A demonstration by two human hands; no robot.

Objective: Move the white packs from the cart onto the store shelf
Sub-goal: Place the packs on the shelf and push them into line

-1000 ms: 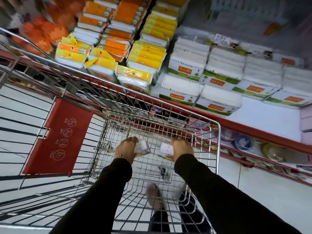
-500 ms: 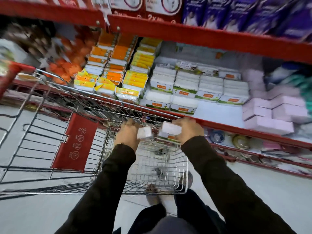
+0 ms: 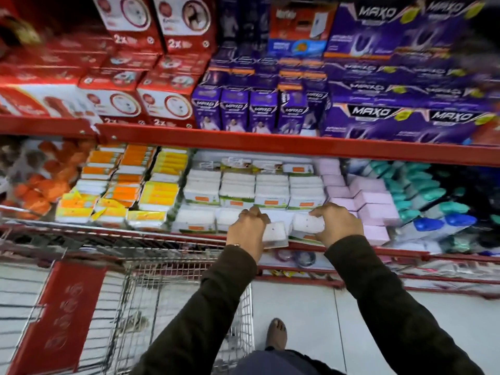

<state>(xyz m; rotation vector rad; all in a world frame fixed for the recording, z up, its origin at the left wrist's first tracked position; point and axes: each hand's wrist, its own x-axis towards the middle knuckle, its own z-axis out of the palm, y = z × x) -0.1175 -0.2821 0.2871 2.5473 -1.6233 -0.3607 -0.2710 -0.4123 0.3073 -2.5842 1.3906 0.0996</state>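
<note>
My left hand [image 3: 247, 227] grips a white pack [image 3: 276, 233] at the front edge of the red store shelf [image 3: 400, 250]. My right hand [image 3: 336, 221] grips a second white pack [image 3: 308, 222], held just over the shelf's front lip. Both packs sit in front of stacked white packs [image 3: 254, 192] with green and orange labels that fill the middle of the shelf. The wire cart [image 3: 151, 301] stands below and to the left of my arms; its basket bottom looks bare where it shows.
Orange and yellow packs [image 3: 140, 190] lie left of the white stack, pink packs [image 3: 365, 201] right of it. A red shelf beam [image 3: 270, 143] runs overhead with red and purple boxes above. A lower shelf [image 3: 297, 259] and tiled floor lie below.
Both hands rose from inside the cart with a white pack each and moved right and forward to the shelf's front edge. The view tilted upward.
</note>
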